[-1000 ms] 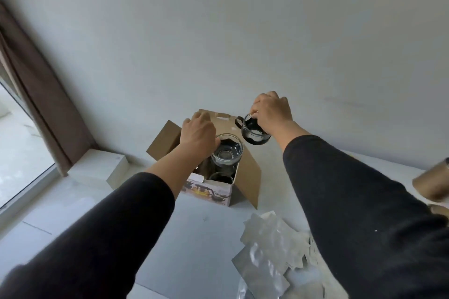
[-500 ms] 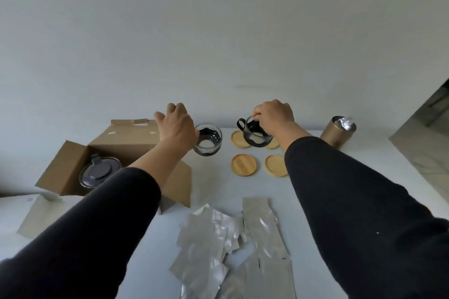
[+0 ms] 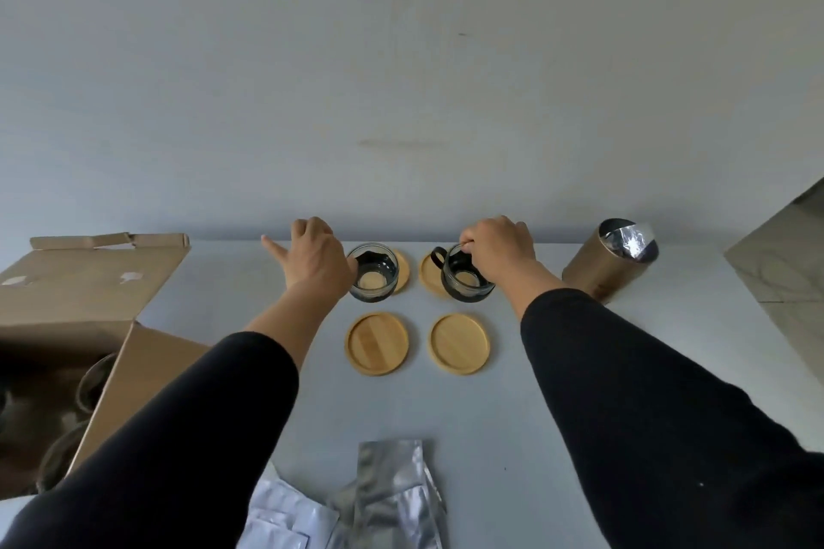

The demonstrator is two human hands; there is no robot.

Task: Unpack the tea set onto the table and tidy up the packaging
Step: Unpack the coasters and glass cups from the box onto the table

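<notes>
Each hand, left hand (image 3: 317, 256) and right hand (image 3: 498, 246), grips a glass cup over a far bamboo coaster; next, they likely need gentle release.

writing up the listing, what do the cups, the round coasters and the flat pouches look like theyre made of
Cups: clear glass, see-through to the coaster beneath, with dark, likely plastic, handle bands.
Coasters: light wood or bamboo, matte, faint grain lines, raised rim.
Pouches: silvery foil or metallised film, creased and shiny.
</notes>
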